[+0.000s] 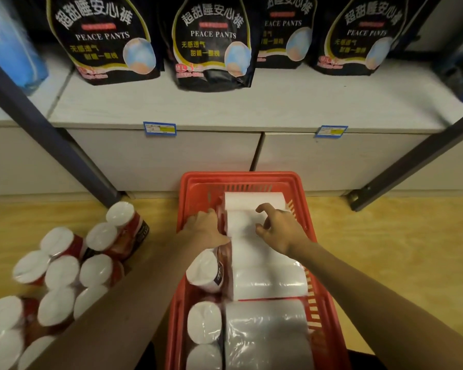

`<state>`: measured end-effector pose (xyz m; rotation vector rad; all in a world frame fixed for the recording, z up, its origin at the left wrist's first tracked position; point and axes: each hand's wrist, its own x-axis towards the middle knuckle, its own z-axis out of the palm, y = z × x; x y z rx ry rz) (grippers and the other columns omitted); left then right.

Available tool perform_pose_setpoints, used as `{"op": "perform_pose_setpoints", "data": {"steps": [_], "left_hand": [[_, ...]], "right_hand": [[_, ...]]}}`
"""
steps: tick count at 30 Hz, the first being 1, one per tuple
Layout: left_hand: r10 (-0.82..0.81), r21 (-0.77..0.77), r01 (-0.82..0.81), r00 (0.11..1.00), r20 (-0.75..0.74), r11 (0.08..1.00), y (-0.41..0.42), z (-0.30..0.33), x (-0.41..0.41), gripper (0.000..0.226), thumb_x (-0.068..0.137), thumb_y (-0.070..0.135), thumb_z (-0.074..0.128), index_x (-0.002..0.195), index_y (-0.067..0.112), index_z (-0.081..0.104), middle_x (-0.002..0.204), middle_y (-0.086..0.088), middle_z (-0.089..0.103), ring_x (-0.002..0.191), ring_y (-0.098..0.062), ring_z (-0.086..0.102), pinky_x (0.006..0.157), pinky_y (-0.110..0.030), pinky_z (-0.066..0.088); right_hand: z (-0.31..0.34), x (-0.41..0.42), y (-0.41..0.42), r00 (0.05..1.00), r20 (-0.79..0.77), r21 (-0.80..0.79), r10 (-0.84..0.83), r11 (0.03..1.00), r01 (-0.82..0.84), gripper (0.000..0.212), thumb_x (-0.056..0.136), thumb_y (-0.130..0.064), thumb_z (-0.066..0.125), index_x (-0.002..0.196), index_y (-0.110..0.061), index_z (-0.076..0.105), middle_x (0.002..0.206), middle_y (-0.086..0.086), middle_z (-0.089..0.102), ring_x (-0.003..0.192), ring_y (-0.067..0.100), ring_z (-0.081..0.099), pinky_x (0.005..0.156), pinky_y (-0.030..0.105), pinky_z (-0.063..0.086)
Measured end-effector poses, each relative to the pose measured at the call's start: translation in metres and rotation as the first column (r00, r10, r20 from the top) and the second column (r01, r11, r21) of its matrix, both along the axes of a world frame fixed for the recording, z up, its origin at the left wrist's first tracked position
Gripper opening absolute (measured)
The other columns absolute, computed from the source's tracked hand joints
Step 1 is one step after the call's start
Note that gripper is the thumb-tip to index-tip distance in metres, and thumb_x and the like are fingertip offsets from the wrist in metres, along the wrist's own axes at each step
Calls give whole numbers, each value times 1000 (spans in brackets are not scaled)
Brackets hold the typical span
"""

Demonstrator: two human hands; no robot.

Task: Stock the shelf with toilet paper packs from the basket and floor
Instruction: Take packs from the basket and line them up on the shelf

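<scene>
Nearest the camera, a glossy film-wrapped toilet paper pack [267,335] lies in the red plastic basket [302,182], its rolls showing as soft white cylinders under the shiny wrap. Just beyond it lies a second toilet paper pack in the basket [254,249], long and lying flat, and both hands are on it. The left hand [206,228] is wedged down between that pack's left side and the basket wall, fingers curled against the wrap, apparently to get under it for a lift. The right hand [281,231] hovers over the top with fingers spread and bent, not closed on anything yet. To the left, on the yellow wood-look floor [385,249], sit more packs on the floor [72,268], round white roll ends up, with red printed wrap. Farther off, the pale shelf [225,108] offers bare space in front of the black pouches marked PEACE PANTS [211,41], with blue price tags [159,128] on its edge.
</scene>
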<state>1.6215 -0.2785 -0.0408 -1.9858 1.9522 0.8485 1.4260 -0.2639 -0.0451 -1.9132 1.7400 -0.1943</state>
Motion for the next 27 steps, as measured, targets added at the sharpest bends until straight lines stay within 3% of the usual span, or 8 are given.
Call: {"op": "perform_pose_setpoints", "data": {"steps": [4, 8, 12, 15, 17, 22, 24, 27], "left_hand": [[-94, -18, 98, 982, 163, 995, 1, -10, -4, 76, 75, 56, 70, 130, 9, 46, 131, -12, 50, 121, -32, 46, 98, -38, 42], [-167, -52, 189, 944, 286, 981, 8, -22, 2, 88, 67, 70, 65, 132, 14, 46, 130, -5, 44, 119, -28, 39, 101, -37, 35], [-110, -35, 119, 977, 183, 992, 25, -28, -7, 87, 63, 57, 77, 129, 17, 37, 130, -2, 33, 119, -29, 39, 96, -40, 39], [-51, 4, 51, 997, 65, 999, 29, -26, -13, 78, 65, 32, 82, 124, 14, 35, 128, -5, 27, 116, -32, 44, 91, -40, 47], [-22, 13, 22, 998, 54, 1000, 29, -22, -15, 76, 67, 26, 81, 126, 14, 35, 132, -6, 25, 117, -33, 45, 92, -39, 48], [36, 46, -37, 999, 29, 998, 30, -20, -9, 80, 67, 28, 81, 130, 16, 34, 134, -13, 31, 118, -37, 50, 93, -42, 49], [22, 56, -23, 999, 28, 998, 32, -17, -8, 77, 69, 30, 80, 129, 15, 34, 129, -15, 40, 116, -37, 50, 91, -42, 50], [-6, 38, 4, 999, 45, 999, 34, -11, -8, 68, 72, 33, 77, 125, 16, 36, 124, -13, 45, 113, -34, 53, 87, -40, 50]], "right_hand": [[-3, -12, -3, 1000, -25, -16, -10, 1000, 10, 42, 93, -27, 54, 134, -21, 46, 104, 6, 62, 93, 24, 58, 76, 32, 47], [-4, -11, -9, 992, -118, -54, 42, 997, -48, 47, 95, -29, 54, 139, -19, 41, 127, 10, 49, 118, 29, 47, 87, 35, 45], [-15, -7, -9, 949, -262, -30, 177, 981, -191, 59, 93, -44, 57, 142, -21, 35, 142, 9, 36, 131, 28, 34, 103, 42, 36], [-23, -6, -12, 883, -385, 32, 267, 960, -277, 78, 85, -52, 64, 146, -24, 24, 153, 10, 23, 142, 29, 20, 113, 51, 20], [-29, -6, -15, 861, -419, 79, 288, 956, -282, 86, 83, -54, 65, 149, -26, 18, 156, 10, 18, 146, 29, 12, 116, 57, 8], [-35, -6, -22, 846, -448, 61, 288, 954, -293, 71, 87, -44, 63, 144, -20, 29, 147, 8, 38, 140, 30, 32, 117, 56, 7], [-34, -8, -22, 814, -501, 43, 295, 948, -317, 60, 93, -34, 56, 143, -16, 30, 146, 10, 41, 137, 30, 36, 117, 53, 11], [-36, -10, -20, 730, -582, 30, 358, 907, -421, 59, 93, -36, 56, 143, -15, 32, 139, 15, 47, 129, 34, 44, 116, 54, 18]]}}
